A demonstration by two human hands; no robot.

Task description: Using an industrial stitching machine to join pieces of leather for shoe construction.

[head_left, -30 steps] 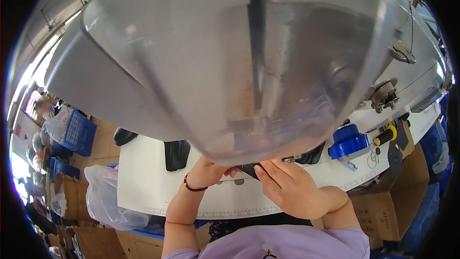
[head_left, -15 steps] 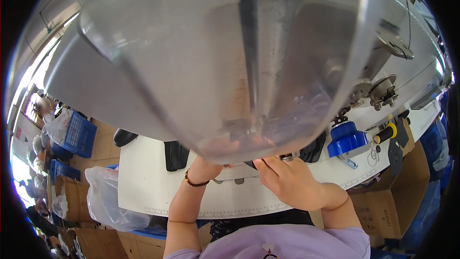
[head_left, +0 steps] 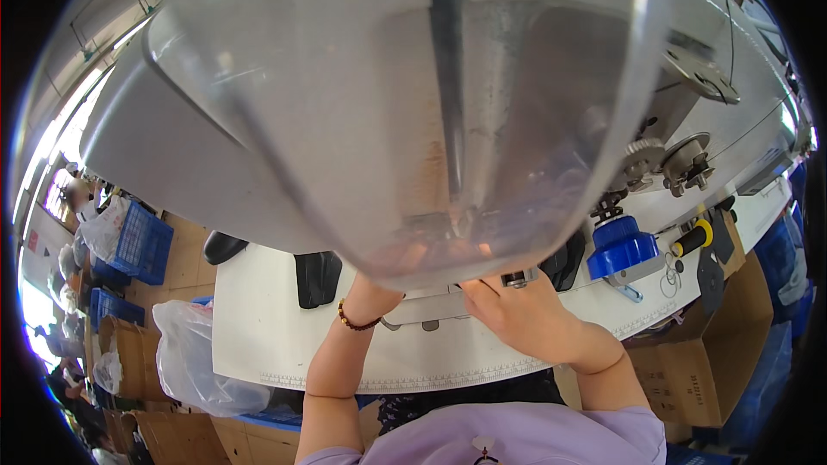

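Both hands reach under a clear shield point(head_left: 413, 120) at the machine on the white bench point(head_left: 258, 327). The right hand point(head_left: 525, 319) rests on a metal plate point(head_left: 431, 308), fingers together; the left hand point(head_left: 379, 288) is mostly hidden, its fingers impossible to tell

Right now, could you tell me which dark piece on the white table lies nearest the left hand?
The flat black piece beside the left hand; the rounded one sits farther left.
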